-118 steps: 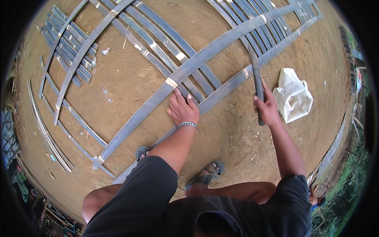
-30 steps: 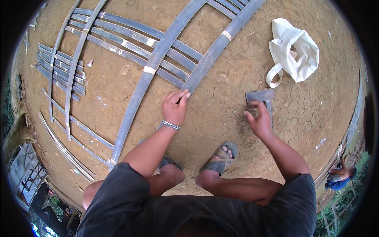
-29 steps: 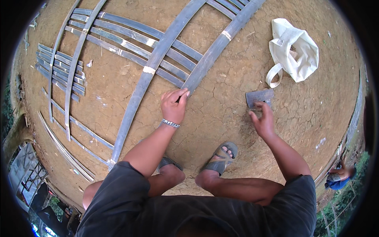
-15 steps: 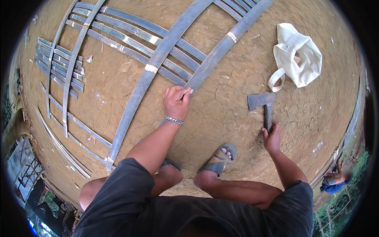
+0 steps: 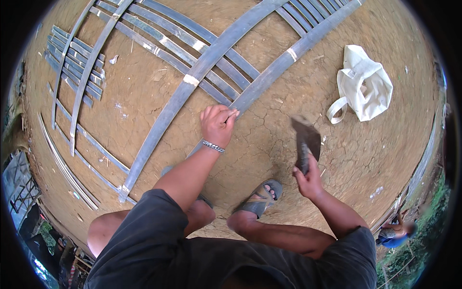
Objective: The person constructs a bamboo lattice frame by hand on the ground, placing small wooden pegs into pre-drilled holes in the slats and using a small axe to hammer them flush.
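My left hand (image 5: 217,126) is closed in a pinch over a long dark bamboo slat (image 5: 269,82), near where a narrower crosswise slat (image 5: 215,93) meets it. Whatever is between its fingertips is too small to make out. In my right hand (image 5: 309,182) is a hatchet (image 5: 308,139) with a broad dark blade and a short handle. It is lifted off the dirt to the right of the left hand, its blade tilted and partly blurred. A second long slat (image 5: 166,108) runs beside the first, with several narrow slats crossing beneath it.
A white cloth bag (image 5: 368,91) with a loop handle lies on the cracked dirt at right. More slats (image 5: 79,60) are grouped at far left, and thin strips (image 5: 67,166) lie below them. My sandalled foot (image 5: 262,197) is near the hands. Another person (image 5: 397,233) is at lower right.
My right hand has raised the hatchet off the ground and brought it left, turning the blade. The left hand keeps its pinch on the slat. The view has shifted slightly.
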The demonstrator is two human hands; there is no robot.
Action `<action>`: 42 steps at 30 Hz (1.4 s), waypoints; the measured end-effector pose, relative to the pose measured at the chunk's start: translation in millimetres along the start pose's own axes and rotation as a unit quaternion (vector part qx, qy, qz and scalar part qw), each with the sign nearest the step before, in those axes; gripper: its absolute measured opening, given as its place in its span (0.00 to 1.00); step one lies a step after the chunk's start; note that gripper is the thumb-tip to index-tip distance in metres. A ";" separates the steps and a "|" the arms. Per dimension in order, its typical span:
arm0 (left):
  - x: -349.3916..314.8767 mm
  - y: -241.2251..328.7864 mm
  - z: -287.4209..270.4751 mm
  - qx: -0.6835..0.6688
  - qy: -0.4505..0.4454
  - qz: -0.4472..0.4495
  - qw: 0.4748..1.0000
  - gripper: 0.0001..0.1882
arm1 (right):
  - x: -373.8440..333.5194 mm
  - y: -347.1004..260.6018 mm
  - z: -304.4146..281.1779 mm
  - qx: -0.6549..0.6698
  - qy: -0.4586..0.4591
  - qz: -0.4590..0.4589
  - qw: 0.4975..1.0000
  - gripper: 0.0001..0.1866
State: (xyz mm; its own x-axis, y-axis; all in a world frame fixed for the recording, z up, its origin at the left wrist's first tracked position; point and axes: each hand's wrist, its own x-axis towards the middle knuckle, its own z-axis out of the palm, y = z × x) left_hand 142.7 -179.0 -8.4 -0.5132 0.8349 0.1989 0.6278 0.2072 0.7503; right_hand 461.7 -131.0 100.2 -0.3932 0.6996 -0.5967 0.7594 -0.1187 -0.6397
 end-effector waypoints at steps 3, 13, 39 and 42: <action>-0.3 -1.4 0.0 0.004 -0.004 0.000 1.000 0.05 | 26.8 -41.8 14.7 -0.057 -0.060 -0.091 0.992 0.30; -2.7 -6.6 1.2 0.032 -0.014 -0.009 0.999 0.07 | 64.6 -61.7 47.2 -0.143 -0.159 -0.101 0.972 0.36; -19.4 -10.1 -22.3 0.130 -0.055 -0.079 0.987 0.18 | 73.3 -49.5 48.3 -0.134 -0.035 -0.218 0.966 0.39; -17.8 -9.1 -23.2 0.131 -0.068 -0.077 0.986 0.19 | 63.4 -36.1 48.3 -0.069 -0.046 -0.217 0.973 0.38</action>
State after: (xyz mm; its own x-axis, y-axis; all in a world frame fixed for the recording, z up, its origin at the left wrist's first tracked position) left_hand 132.6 -207.6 -4.1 -0.5427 0.8399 -0.0036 0.6877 0.4468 0.5722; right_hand 384.3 -116.4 62.0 -0.7319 0.5965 -0.3294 0.5718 0.2747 -0.7730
